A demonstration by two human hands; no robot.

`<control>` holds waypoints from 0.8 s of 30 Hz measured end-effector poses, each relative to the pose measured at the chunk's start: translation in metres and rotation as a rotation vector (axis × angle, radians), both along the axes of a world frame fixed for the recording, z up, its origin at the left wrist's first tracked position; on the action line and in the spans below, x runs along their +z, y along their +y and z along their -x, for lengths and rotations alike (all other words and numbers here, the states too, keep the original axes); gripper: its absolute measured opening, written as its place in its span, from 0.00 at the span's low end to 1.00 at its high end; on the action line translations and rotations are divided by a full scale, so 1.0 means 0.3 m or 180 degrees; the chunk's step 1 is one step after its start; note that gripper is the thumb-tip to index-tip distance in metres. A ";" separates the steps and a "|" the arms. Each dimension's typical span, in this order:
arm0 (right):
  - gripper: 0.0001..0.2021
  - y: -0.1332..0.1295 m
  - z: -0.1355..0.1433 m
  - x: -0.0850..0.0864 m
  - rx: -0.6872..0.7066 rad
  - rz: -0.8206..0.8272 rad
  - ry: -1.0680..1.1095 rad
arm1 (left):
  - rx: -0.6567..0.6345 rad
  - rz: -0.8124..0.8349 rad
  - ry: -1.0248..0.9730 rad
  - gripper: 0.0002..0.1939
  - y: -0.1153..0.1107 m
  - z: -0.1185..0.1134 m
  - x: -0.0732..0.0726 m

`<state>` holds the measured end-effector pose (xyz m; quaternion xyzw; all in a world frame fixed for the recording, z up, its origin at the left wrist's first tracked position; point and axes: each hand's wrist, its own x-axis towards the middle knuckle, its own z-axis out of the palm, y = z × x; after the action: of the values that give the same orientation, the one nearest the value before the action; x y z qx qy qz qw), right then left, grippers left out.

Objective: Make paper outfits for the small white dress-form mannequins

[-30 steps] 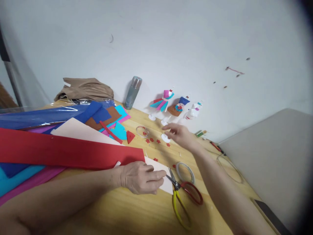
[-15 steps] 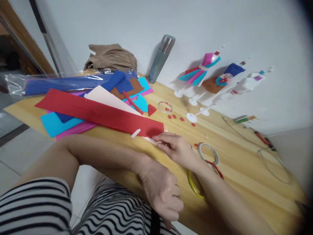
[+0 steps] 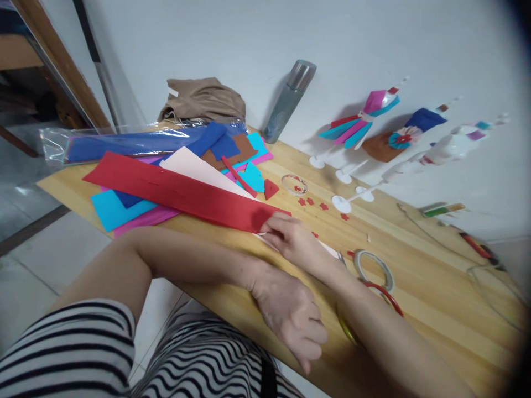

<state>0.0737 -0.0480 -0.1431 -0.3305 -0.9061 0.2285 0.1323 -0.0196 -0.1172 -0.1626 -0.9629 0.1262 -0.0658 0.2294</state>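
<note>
A long red felt strip (image 3: 178, 193) lies slantwise over other coloured felt. My right hand (image 3: 292, 237) is at its right end, fingers bent and closed on the edge. A small pale bit shows by the fingertips; the fingers hide what it is. Pale pink felt (image 3: 199, 168) lies beneath the strip. Nearer me, my left hand (image 3: 292, 318) hangs over the table's front edge, fingers curled in and nothing showing in them. Beyond the right wrist lie a roll of whitish tape (image 3: 373, 268) and a red ring-shaped roll (image 3: 388, 296).
Red felt flowers (image 3: 323, 206) are scattered behind my right hand, near a clear ring (image 3: 294, 185). Decorated white stands (image 3: 342, 204) and a flask (image 3: 290, 99) stand by the wall. A plastic sleeve of felt (image 3: 136, 145) and brown cloth (image 3: 203, 99) lie at the back left.
My right hand has shifted left and slightly away, onto the red strip's end. The small white strip on the red felt is out of sight. The view has turned left.
</note>
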 end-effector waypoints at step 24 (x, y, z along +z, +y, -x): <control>0.15 0.404 -0.516 0.013 -0.3747 0.0533 0.2141 | -0.0510 0.0773 -0.2083 0.22 0.148 -0.006 -0.073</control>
<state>0.2284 0.0731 -0.1392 -0.6884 -0.4643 0.2781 0.4829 -0.0177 -0.0728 -0.1846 -0.8981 0.1124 -0.4029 0.1357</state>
